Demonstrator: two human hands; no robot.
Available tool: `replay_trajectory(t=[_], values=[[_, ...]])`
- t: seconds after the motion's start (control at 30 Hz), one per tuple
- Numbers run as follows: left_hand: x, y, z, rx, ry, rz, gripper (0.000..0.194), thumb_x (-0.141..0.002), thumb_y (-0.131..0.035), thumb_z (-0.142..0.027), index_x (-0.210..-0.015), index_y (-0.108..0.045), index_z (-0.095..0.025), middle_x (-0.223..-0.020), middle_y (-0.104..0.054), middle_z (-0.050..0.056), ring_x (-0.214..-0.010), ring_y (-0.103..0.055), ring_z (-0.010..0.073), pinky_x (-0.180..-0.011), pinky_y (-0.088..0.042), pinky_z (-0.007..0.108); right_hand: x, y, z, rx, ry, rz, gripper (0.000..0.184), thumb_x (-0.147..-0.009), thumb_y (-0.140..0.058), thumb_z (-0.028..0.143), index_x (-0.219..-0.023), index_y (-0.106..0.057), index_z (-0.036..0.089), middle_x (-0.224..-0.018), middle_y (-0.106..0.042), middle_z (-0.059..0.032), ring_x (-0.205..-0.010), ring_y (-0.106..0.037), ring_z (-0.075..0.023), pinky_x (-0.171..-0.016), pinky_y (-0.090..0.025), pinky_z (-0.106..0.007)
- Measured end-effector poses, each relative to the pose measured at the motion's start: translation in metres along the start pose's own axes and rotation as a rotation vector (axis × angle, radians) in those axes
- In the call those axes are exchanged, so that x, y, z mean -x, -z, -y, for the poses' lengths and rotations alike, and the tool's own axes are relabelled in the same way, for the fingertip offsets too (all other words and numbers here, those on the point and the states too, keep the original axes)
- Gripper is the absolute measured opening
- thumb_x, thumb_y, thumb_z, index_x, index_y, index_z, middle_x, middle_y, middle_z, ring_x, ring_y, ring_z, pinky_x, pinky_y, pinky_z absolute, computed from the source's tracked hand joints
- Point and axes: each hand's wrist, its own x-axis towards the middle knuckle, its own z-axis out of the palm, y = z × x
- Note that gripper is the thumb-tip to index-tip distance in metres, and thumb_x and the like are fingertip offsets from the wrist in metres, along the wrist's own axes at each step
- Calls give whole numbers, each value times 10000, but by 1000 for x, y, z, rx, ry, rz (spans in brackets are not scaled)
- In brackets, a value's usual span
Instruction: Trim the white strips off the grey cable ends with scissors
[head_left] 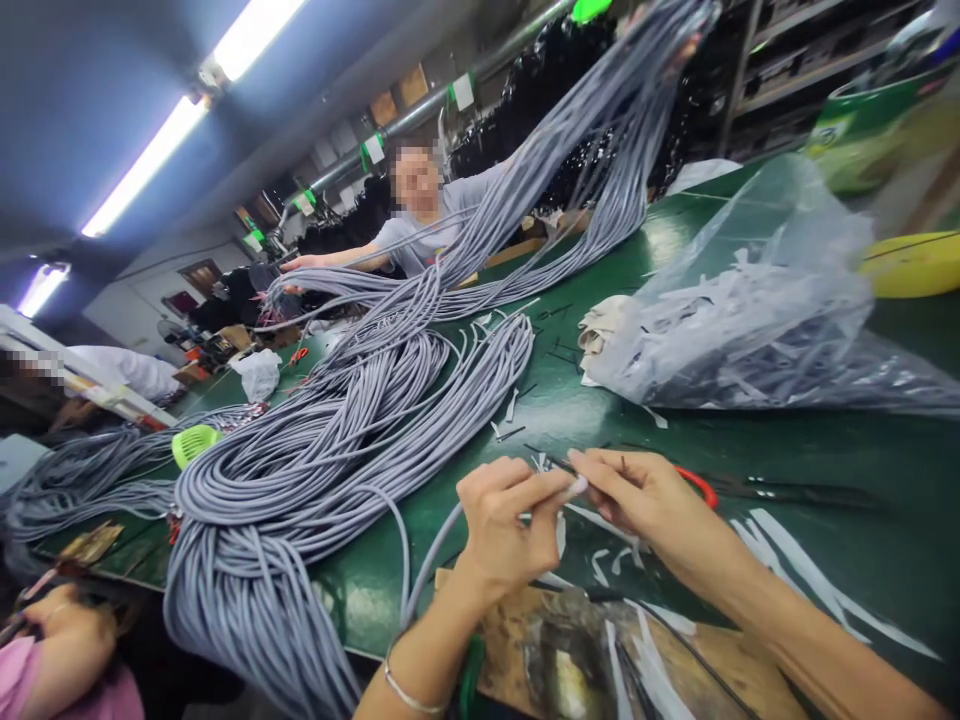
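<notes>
My left hand [501,525] is closed in a pinch on the end of a grey cable [420,575] that curves down off the table edge. My right hand [637,490] meets it fingertip to fingertip, pinching the same cable tip [576,487], where a pale sheath end shows. Both hands hover just above the green table [862,450]. Red-handled cutters [750,487] lie on the table right behind my right hand.
A big pile of grey cable bundles [322,450] covers the table's left. A clear plastic bag [750,310] of white strips lies at the right. White strip scraps [810,575] litter the near edge. A person in grey [420,235] lifts cables opposite; another person's hand [64,625] is at bottom left.
</notes>
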Motion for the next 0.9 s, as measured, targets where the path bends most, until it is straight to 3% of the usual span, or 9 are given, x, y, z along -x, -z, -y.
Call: replay_trajectory(t=[0.1,0.2,0.33,0.4,0.47,0.6,0.7,0.83,0.9], values=[[-1,-1,-1,-84,74,-39,291,-901,-465,-195,-777,-728,-181,-528,-554,0,-474,-483,115,-482,-345,250,2,-3,0,-46,21,24,620,-681,-503,782,-443,-383,223,-405,-301,57,-379,-246,-76,-350,-221,-243],[0,-3,0,-226,41,-40,284,-887,-466,-173,-765,-722,-197,-518,-539,-2,-477,-481,126,-477,-304,275,5,-6,7,25,109,11,620,-697,-512,766,-444,-393,213,-437,-338,43,-414,-315,-85,-387,-284,-238],[1,0,0,-244,-5,-54,273,-890,-476,-178,-771,-720,-206,-508,-527,-6,-472,-461,124,-490,-284,277,8,0,13,112,183,-202,570,-763,-496,705,-480,-437,214,-446,-361,42,-406,-338,-91,-378,-302,-235],[1,2,0,-224,0,-49,270,-896,-477,-188,-780,-720,-206,-515,-530,-4,-483,-465,126,-499,-288,275,9,6,14,178,254,-284,477,-808,-511,619,-557,-546,216,-493,-480,21,-425,-423,-108,-392,-350,-235],[1,3,0,-225,14,-49,271,-901,-473,-198,-787,-719,-204,-527,-539,0,-497,-474,131,-502,-288,277,11,10,14,281,385,-278,316,-820,-565,502,-695,-651,225,-608,-606,-8,-496,-529,-131,-446,-418,-240],[2,3,1,-274,-8,-57,259,-895,-478,-182,-784,-711,-205,-532,-549,-2,-495,-466,129,-497,-270,283,14,10,13,427,593,-257,148,-836,-571,299,-774,-690,239,-684,-671,-24,-586,-613,-139,-570,-483,-243],[3,2,0,-329,-91,-44,267,-874,-467,-143,-775,-707,-208,-511,-529,-7,-479,-442,133,-486,-239,302,12,9,10,391,459,-240,248,-826,-560,361,-644,-652,220,-572,-624,-18,-508,-576,-139,-483,-450,-243],[4,0,-1,-348,-159,-9,282,-870,-458,-126,-760,-702,-215,-499,-529,-12,-485,-440,136,-487,-224,309,5,14,8,250,169,-36,440,-761,-550,594,-556,-589,207,-488,-573,-10,-443,-516,-142,-394,-392,-248],[3,0,-1,-330,-147,-24,288,-880,-457,-128,-755,-701,-215,-499,-542,-14,-482,-443,132,-492,-230,305,2,17,8,269,153,-85,486,-757,-520,648,-558,-578,208,-481,-558,-9,-440,-504,-140,-399,-391,-250]])
